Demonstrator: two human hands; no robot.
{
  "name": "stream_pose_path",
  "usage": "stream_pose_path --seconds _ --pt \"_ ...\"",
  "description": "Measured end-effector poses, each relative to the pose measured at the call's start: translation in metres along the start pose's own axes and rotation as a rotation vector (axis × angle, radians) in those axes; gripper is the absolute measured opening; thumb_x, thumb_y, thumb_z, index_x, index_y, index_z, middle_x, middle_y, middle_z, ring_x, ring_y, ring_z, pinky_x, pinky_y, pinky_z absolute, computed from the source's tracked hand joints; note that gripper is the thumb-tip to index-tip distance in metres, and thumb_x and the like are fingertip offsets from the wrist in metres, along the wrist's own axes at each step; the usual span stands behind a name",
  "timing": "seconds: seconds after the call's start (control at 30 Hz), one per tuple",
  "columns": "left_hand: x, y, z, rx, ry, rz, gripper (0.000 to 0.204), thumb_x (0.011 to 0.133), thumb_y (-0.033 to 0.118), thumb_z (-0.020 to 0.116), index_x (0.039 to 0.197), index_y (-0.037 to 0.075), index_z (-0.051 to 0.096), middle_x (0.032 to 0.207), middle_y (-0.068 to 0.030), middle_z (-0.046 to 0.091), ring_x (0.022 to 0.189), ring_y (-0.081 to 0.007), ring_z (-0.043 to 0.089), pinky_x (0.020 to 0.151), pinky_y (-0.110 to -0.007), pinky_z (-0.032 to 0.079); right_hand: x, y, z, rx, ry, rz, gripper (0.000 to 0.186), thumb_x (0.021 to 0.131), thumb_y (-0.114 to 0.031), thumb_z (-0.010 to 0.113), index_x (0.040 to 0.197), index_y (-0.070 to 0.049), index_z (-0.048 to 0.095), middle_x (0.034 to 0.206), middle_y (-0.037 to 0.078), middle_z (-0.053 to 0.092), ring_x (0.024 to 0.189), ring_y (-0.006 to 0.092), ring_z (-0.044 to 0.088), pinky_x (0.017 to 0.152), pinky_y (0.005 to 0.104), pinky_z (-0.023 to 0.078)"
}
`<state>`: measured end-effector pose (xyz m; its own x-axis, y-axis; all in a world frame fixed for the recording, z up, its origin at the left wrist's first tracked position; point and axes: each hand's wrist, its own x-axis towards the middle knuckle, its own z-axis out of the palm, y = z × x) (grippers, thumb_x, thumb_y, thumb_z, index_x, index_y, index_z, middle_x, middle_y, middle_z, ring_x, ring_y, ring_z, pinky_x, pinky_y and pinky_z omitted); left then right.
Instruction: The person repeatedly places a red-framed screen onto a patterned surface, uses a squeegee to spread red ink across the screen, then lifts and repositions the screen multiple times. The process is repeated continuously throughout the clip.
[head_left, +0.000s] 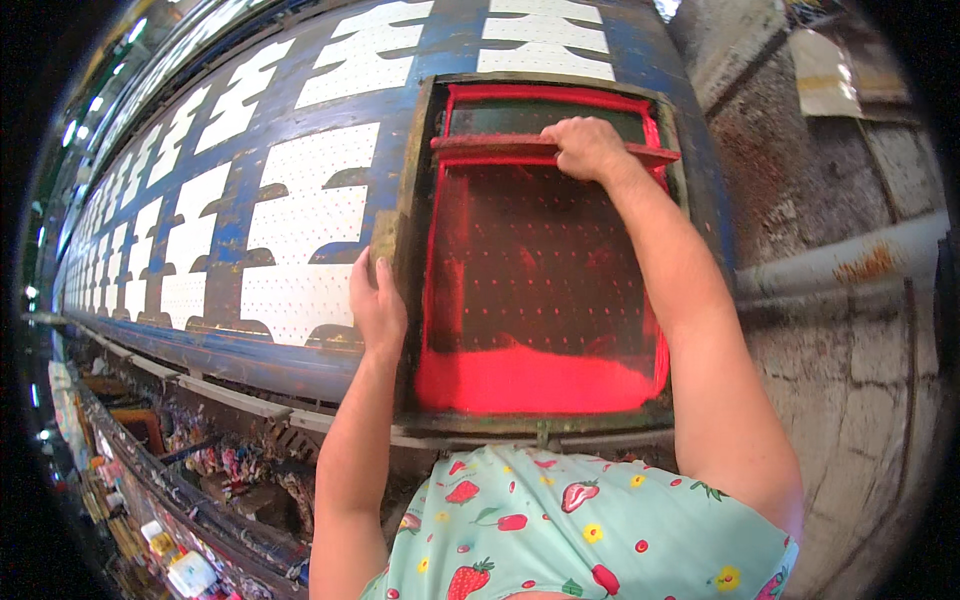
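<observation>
My right hand [585, 150] is closed on a long red-stained squeegee [480, 150] lying crosswise near the far end of a screen frame [412, 320]. The screen's dark, dotted mesh [540, 250] has red ink [530, 380] pooled along its near end and smeared along both sides. My left hand [380, 305] grips a wooden block [390, 228] at the frame's left side, fingers curled on it. The screen rests on a long blue printing table [255, 110] beside rows of white cut pieces [310, 215] printed with small red dots.
A grimy trough with clutter [230, 460] runs below the table's near edge, with small containers [190, 570] at lower left. To the right are a rusty pipe [820, 265], a cracked concrete floor [830, 390] and a pale sheet-like object [845, 70].
</observation>
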<state>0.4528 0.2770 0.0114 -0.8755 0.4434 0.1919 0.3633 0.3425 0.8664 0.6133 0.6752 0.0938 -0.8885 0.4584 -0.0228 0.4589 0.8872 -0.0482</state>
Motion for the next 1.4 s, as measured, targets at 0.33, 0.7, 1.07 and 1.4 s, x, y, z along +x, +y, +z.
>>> stream_pose_path --seconds 0.33,0.7,1.07,1.4 --pt "0.001 -0.015 0.005 -0.019 0.041 0.089 0.056 0.112 0.036 0.070 0.151 -0.005 0.065 0.140 -0.0312 0.073 0.132 -0.0483 0.068 0.115 -0.052 0.052 -0.237 -0.147 0.016 0.108 0.056 0.014 0.036 0.088 -0.007 0.072 0.119 -0.022 0.084 0.108 0.011 0.081 0.108 0.0358 0.079 0.092 0.0524 0.065" --pt "0.003 -0.016 0.006 0.135 0.045 0.079 0.077 0.092 0.045 0.091 0.150 0.001 0.066 0.135 -0.0266 0.077 0.129 -0.0454 0.073 0.111 -0.051 0.056 -0.362 -0.217 0.028 0.192 0.128 -0.036 0.036 0.097 -0.042 0.080 0.122 -0.016 0.084 0.110 0.010 0.078 0.114 0.0336 0.074 0.096 0.0508 0.061" --pt "0.011 -0.008 0.000 0.242 0.004 -0.002 0.058 0.091 0.042 0.093 0.129 0.001 0.080 0.111 -0.0196 0.085 0.105 -0.0349 0.081 0.098 -0.046 0.060 -0.423 -0.115 0.044 0.692 0.210 -0.255 0.039 0.104 -0.036 0.076 0.130 -0.007 0.079 0.143 0.015 0.076 0.129 0.0384 0.071 0.109 0.0537 0.054" --pt "0.014 -0.019 0.001 0.047 -0.043 -0.011 0.042 0.099 0.029 0.090 0.123 -0.003 0.078 0.103 -0.0102 0.083 0.093 -0.0190 0.075 0.088 -0.037 0.059 -0.407 0.018 0.104 1.391 0.508 0.351 0.081 0.115 -0.038 0.066 0.177 0.001 0.032 0.177 0.025 0.039 0.168 0.0383 0.033 0.136 0.0526 0.031"
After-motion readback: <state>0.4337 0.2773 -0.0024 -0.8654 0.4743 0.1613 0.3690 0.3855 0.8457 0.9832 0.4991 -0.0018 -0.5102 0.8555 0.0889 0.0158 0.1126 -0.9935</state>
